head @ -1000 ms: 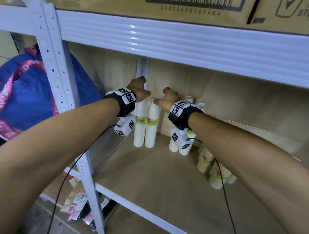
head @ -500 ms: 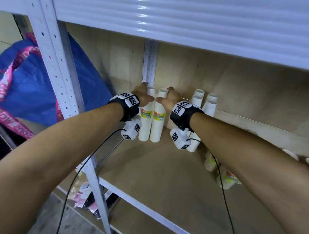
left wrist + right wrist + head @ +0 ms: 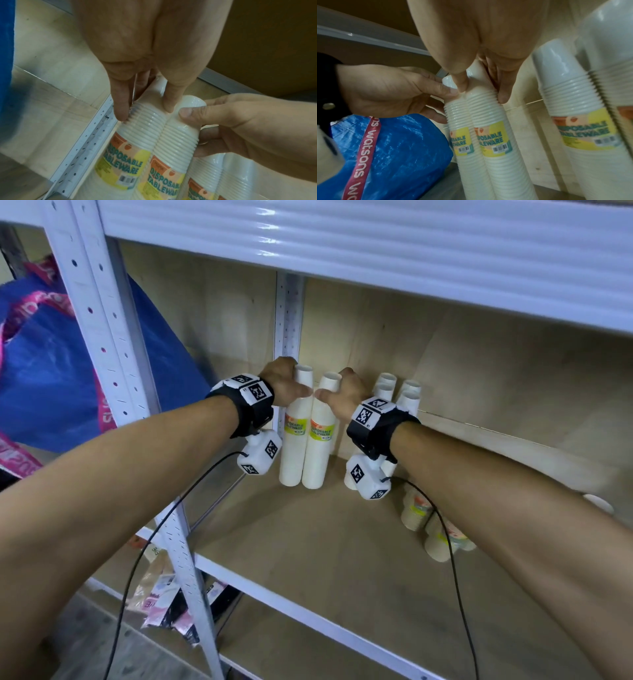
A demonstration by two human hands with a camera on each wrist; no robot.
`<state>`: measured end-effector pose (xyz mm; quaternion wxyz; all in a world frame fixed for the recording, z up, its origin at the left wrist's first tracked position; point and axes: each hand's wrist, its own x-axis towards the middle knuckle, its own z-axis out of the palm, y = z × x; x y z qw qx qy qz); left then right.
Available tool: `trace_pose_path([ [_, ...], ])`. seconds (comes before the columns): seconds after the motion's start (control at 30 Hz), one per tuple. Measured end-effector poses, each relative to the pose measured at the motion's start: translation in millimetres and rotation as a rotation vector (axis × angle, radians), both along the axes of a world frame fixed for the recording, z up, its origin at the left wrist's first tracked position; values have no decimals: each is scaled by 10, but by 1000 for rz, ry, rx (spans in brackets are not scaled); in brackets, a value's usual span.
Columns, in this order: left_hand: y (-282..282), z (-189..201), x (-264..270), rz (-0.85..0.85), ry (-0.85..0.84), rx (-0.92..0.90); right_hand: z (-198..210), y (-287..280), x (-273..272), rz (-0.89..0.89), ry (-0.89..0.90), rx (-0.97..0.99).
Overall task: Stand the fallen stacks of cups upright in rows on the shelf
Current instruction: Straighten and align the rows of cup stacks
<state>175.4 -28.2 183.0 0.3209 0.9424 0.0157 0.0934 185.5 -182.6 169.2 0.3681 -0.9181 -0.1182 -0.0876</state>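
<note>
A blue woven bag (image 3: 51, 364) with a pink printed strap (image 3: 363, 152) filled the left of the frame; crumpled packets (image 3: 164, 601) lay on the floor at lower left.

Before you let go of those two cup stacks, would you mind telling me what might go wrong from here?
1. The left hand and right hand pinch the two tall stacks only near the tops; released unevenly, they could topple.
2. A tipping stack might knock the standing group beside it.
3. The right wrist cable hangs over the fallen stacks and could drag them.
</note>
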Motion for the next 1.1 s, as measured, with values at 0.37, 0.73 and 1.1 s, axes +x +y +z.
trace_pose_path([
  [0.37,-507,144,-193,-117,-15,-61,170,-561,-383,-109,-51,-44],
  [0.73,-1004,43,-179,-210,-14,-54,160,-1013,-552,-172,-52,3],
  [1.1,-1204,-78,-61,-257,-7,-50,48,-1230,-501,-218,-30,43],
])
